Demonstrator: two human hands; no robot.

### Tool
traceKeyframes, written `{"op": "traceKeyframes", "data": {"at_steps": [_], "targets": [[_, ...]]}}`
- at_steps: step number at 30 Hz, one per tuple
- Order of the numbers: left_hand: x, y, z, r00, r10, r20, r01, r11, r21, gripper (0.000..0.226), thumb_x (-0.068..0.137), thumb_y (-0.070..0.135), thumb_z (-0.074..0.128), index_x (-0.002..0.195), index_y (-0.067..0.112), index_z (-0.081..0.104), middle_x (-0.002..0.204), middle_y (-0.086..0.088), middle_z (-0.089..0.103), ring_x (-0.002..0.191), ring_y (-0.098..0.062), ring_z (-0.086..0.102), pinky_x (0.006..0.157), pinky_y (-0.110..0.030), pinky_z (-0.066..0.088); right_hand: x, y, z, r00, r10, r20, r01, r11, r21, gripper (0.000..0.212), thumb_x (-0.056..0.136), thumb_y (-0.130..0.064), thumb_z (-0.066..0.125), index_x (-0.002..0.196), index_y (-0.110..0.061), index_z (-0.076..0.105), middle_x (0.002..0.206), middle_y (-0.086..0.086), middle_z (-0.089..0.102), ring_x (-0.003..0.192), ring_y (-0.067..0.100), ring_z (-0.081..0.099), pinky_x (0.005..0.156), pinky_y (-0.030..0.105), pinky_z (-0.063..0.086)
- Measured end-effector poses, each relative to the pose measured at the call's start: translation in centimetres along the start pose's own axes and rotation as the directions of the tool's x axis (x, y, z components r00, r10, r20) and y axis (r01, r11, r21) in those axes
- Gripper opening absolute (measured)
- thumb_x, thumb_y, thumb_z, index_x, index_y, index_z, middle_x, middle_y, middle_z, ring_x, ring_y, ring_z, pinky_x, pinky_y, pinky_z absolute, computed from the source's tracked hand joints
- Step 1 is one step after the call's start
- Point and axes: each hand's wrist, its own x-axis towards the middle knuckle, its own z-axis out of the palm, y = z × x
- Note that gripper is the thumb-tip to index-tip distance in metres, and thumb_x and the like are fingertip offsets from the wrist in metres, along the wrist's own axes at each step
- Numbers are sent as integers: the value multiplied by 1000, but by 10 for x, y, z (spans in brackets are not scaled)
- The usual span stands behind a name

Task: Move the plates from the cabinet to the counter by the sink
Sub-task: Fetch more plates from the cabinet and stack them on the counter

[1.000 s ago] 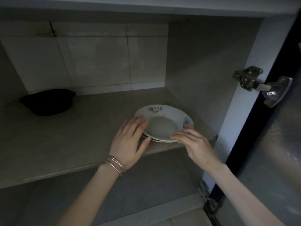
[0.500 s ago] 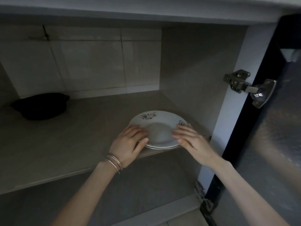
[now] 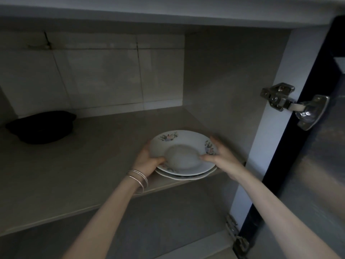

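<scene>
At the dim cabinet shelf (image 3: 84, 165) front edge, near its right end, the stacked plates (image 3: 186, 144) lie between both hands: left hand (image 3: 147, 161) grips the left rim, right hand (image 3: 222, 157) the right.

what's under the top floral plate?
A second white plate; only its front rim shows. The top plate covers the rest, so any further plate below is hidden. The left hand and right hand grip the sides.
</scene>
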Motion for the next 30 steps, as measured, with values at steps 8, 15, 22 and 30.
{"op": "traceKeyframes", "data": {"at_steps": [8,15,22,30], "targets": [[-4,-14,7,995,-15,-102,-9,974,-225,65,69,-17,64,119,18,42,103,-1,58,93,-15,55,68,-9,48,-7,4,12,996,37,-83,-3,925,381,57,74,18,59,124,-5,47,101,5,65,90,17,62,71,20,54],[-32,-12,9,978,48,-205,-121,924,-363,79,63,-6,66,129,29,39,118,5,55,110,-19,55,86,-41,50,-32,0,21,984,-13,-176,104,847,521,80,58,6,66,129,-20,41,118,8,59,105,22,59,81,34,55],[-82,21,2,936,-22,-352,-96,945,-313,67,68,4,73,124,24,43,117,12,54,98,7,57,77,-16,52,-84,-34,28,980,59,-190,48,856,515,68,67,10,64,119,-31,51,115,2,65,105,19,62,83,34,54],[-152,105,-30,907,-170,-385,140,985,-106,64,67,16,69,125,27,43,114,23,50,97,16,51,73,-8,42,-160,-119,18,948,198,-248,-135,959,251,65,76,14,61,118,-35,48,105,-17,65,102,2,60,86,18,50]]}}
